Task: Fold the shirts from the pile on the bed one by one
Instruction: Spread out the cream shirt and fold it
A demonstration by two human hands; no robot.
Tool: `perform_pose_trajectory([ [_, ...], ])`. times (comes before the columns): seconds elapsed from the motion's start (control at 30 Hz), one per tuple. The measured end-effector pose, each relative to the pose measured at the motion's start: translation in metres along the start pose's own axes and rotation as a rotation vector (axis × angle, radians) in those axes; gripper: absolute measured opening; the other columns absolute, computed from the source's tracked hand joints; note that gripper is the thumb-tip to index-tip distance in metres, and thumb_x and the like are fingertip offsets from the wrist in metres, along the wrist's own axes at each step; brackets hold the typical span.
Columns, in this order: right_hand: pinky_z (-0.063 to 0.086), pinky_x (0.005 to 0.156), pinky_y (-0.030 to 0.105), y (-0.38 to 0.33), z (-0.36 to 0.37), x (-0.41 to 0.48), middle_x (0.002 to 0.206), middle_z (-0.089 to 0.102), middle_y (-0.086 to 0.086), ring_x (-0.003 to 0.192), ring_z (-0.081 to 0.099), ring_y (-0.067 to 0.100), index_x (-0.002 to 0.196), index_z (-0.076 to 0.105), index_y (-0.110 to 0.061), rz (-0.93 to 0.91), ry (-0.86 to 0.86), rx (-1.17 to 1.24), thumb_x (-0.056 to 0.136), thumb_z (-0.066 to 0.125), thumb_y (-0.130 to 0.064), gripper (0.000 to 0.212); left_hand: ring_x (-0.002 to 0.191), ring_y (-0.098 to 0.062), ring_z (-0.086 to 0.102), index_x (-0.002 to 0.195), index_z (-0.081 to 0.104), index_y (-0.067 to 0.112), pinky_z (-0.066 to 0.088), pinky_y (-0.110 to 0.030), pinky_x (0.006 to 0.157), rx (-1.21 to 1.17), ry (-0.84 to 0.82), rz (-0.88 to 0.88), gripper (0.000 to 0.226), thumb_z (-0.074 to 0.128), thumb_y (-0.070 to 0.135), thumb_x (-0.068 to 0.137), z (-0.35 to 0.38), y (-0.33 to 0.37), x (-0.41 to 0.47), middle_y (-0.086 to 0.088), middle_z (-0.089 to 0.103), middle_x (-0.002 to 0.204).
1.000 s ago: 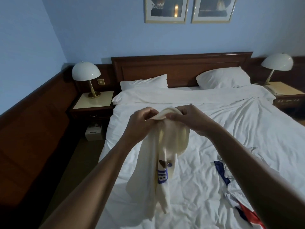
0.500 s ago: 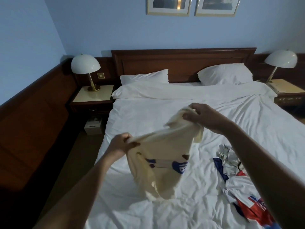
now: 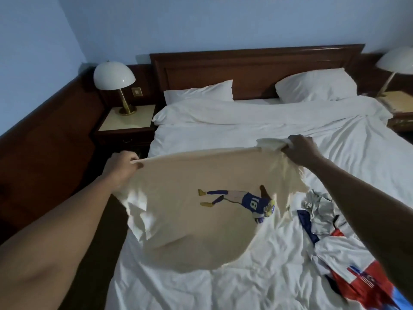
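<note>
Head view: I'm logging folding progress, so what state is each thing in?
Cream shirt, unfolded, stretched wide between the hands.
Left hand, grips one shirt corner.
Right hand, grips the other corner.
Pile of shirts, crumpled, unfolded, on the bed.
Bed, made, sheet wrinkled.

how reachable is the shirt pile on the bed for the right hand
Likely not yet: the right hand grips the cream printed shirt. The red, white and blue shirt pile lies close below its forearm, unobstructed.
</note>
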State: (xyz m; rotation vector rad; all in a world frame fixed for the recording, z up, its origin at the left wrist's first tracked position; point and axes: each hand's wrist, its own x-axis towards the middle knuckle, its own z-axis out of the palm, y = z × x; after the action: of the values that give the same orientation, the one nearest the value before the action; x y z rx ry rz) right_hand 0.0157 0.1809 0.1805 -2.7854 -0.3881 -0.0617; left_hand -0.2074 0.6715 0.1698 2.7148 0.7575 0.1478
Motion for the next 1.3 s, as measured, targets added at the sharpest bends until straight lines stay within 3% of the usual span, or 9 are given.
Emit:
perform_pose_trajectory([
  [0.1, 0.045, 0.074, 0.041, -0.006, -0.005, 0.028, 0.094, 0.065, 0.03, 0.097, 0.06, 0.048, 0.095, 0.065, 0.002, 0.18, 0.174, 0.254, 0.089, 0.06, -0.018, 0.021, 0.084, -0.018, 0.063, 0.093, 0.074, 0.021, 0.047, -0.032, 0.071, -0.287, 0.167, -0.118, 0.005, 0.07, 0.022, 0.097, -0.004, 0.031, 0.037, -0.002, 0.072, 0.099],
  [0.27, 0.038, 0.053, 0.024, -0.032, -0.039, 0.061, 0.099, 0.063, 0.009, 0.086, 0.057, 0.027, 0.116, 0.067, -0.011, 0.296, 0.403, 0.688, 0.086, 0.056, -0.01, 0.031, 0.11, -0.017, 0.063, 0.116, 0.073, 0.024, 0.055, -0.034, 0.095, -0.735, 0.437, -0.119, 0.035, 0.048, 0.008, 0.098, -0.05, 0.101, 0.084, 0.001, 0.068, 0.122],
  [0.4, 0.054, 0.063, 0.032, -0.046, -0.07, 0.075, 0.097, 0.063, -0.001, 0.089, 0.06, 0.019, 0.116, 0.066, -0.018, 0.204, 0.557, 0.755, 0.078, 0.047, -0.004, 0.044, 0.114, -0.004, 0.057, 0.123, 0.069, 0.023, 0.046, -0.017, 0.098, -0.744, 0.542, 0.038, 0.042, 0.039, 0.006, 0.098, -0.086, 0.129, 0.084, 0.011, 0.064, 0.124],
  [0.53, 0.053, 0.067, 0.036, -0.048, -0.063, 0.051, 0.088, 0.063, -0.006, 0.085, 0.06, 0.017, 0.112, 0.067, -0.019, 0.092, 0.543, 0.679, 0.072, 0.045, -0.002, 0.049, 0.112, 0.002, 0.056, 0.122, 0.07, 0.02, 0.04, 0.001, 0.086, -0.618, 0.541, 0.158, 0.041, 0.041, 0.004, 0.098, -0.073, 0.118, 0.057, 0.013, 0.065, 0.122],
  [0.67, 0.034, 0.067, 0.028, -0.033, -0.014, -0.006, 0.082, 0.064, 0.004, 0.08, 0.054, 0.022, 0.106, 0.069, -0.012, -0.04, 0.308, 0.435, 0.078, 0.055, 0.002, 0.034, 0.108, -0.012, 0.065, 0.116, 0.075, 0.017, 0.05, -0.021, 0.089, -0.47, 0.465, 0.22, 0.033, 0.049, 0.004, 0.099, -0.021, 0.071, 0.015, 0.003, 0.072, 0.117],
  [0.87, 0.038, 0.063, 0.03, 0.034, 0.097, -0.107, 0.09, 0.072, 0.007, 0.088, 0.066, 0.029, 0.098, 0.068, -0.017, -0.212, -0.228, 0.001, 0.087, 0.064, -0.004, 0.017, 0.098, -0.028, 0.07, 0.113, 0.077, 0.009, 0.053, -0.034, 0.08, -0.22, 0.107, 0.199, 0.023, 0.064, -0.001, 0.096, 0.075, -0.023, -0.078, -0.01, 0.075, 0.11],
  [0.93, 0.046, 0.074, 0.037, 0.053, 0.136, -0.14, 0.095, 0.07, 0.004, 0.098, 0.064, 0.031, 0.099, 0.066, -0.018, -0.251, -0.342, -0.12, 0.092, 0.062, -0.014, 0.009, 0.094, -0.03, 0.07, 0.109, 0.078, 0.01, 0.056, -0.039, 0.078, -0.118, -0.016, 0.209, 0.022, 0.064, 0.0, 0.095, 0.107, -0.051, -0.107, -0.008, 0.075, 0.105],
  [1.1, 0.042, 0.099, 0.041, 0.08, 0.209, -0.238, 0.13, 0.064, -0.008, 0.126, 0.051, 0.024, 0.131, 0.065, -0.026, -0.239, -0.576, -0.218, 0.097, 0.054, -0.011, 0.039, 0.093, -0.028, 0.068, 0.098, 0.079, 0.024, 0.042, -0.027, 0.07, 0.168, -0.33, 0.148, 0.028, 0.054, 0.021, 0.085, 0.195, -0.121, -0.183, -0.004, 0.072, 0.101],
  [1.3, 0.041, 0.096, 0.038, 0.098, 0.275, -0.347, 0.13, 0.062, -0.019, 0.129, 0.051, 0.016, 0.123, 0.068, -0.039, -0.158, -0.802, -0.211, 0.092, 0.051, -0.009, 0.046, 0.087, -0.024, 0.063, 0.091, 0.073, 0.029, 0.037, -0.03, 0.067, 0.298, -0.567, 0.021, 0.024, 0.051, 0.027, 0.081, 0.283, -0.185, -0.277, 0.001, 0.07, 0.098],
])
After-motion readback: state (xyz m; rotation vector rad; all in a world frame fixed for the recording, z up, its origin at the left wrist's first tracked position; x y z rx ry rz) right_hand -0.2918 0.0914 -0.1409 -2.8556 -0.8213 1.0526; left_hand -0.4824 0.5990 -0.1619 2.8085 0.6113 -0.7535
